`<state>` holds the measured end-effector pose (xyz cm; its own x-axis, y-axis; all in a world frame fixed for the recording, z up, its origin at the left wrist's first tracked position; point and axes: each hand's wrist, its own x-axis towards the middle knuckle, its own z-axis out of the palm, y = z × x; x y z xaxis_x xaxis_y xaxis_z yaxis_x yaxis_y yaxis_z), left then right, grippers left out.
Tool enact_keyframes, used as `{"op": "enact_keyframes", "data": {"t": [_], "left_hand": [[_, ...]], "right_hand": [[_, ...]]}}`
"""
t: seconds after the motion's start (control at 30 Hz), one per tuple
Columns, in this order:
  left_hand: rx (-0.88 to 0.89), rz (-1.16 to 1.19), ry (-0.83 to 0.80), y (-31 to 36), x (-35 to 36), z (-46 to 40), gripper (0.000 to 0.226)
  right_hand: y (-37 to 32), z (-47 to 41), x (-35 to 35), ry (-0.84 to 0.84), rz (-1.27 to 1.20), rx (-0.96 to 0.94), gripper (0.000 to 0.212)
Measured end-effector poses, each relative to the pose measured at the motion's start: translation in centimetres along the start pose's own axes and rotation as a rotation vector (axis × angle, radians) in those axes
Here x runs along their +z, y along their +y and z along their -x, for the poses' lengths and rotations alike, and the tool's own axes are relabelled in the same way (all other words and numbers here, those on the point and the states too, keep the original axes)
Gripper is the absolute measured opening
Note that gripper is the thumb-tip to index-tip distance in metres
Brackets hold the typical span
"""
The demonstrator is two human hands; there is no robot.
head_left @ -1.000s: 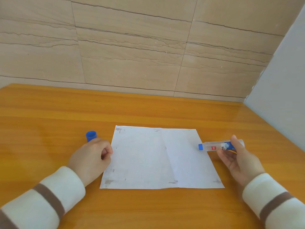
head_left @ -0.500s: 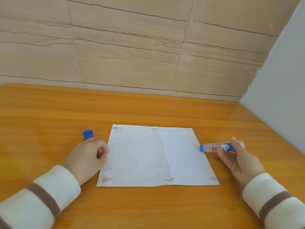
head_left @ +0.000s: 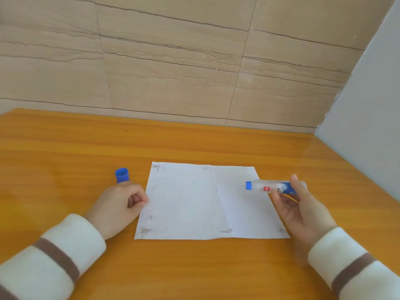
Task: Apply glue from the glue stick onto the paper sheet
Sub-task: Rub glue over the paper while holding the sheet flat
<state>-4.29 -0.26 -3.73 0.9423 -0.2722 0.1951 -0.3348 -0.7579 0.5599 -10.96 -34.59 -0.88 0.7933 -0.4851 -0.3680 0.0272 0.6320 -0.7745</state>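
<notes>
Over right edge of paper sheet (head_left: 201,202): my right hand (head_left: 303,208) pinches glue stick (head_left: 275,187), lying level, blue tip pointing left. Left hand (head_left: 119,204) curled at left edge, seemingly pinning it. Cap (head_left: 121,174) off. Tilt tip down, press lightly, stroke evenly; keep sheet pinned.

Bright, even daylight fills the scene. A soft sheen lies on the wooden table (head_left: 194,144) near the right corner. Shadows are faint. Wide-angle distortion bends the tiled wall (head_left: 173,61) lines; the right hand (head_left: 303,211) is slightly motion-blurred.
</notes>
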Motion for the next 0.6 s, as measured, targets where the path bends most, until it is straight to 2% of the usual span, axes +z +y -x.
{"op": "enact_keyframes", "data": {"t": [0.2, 0.4, 0.5, 0.6], "left_hand": [[0.026, 0.015, 0.002, 0.1, -0.1, 0.1, 0.017], [0.028, 0.048, -0.02, -0.2, -0.2, -0.1, 0.015], [0.023, 0.054, -0.035, -0.2, -0.3, -0.2, 0.015], [0.024, 0.047, -0.044, -0.2, -0.3, -0.2, 0.013]], "right_hand": [[3.5, 2.4, 2.3, -0.182, 0.082, 0.078, 0.022], [6.6, 4.8, 4.5, -0.34, 0.183, 0.166, 0.021], [8.0, 5.8, 5.4, -0.415, 0.239, 0.196, 0.028], [9.1, 6.8, 6.0, -0.455, 0.3, 0.232, 0.044]]}}
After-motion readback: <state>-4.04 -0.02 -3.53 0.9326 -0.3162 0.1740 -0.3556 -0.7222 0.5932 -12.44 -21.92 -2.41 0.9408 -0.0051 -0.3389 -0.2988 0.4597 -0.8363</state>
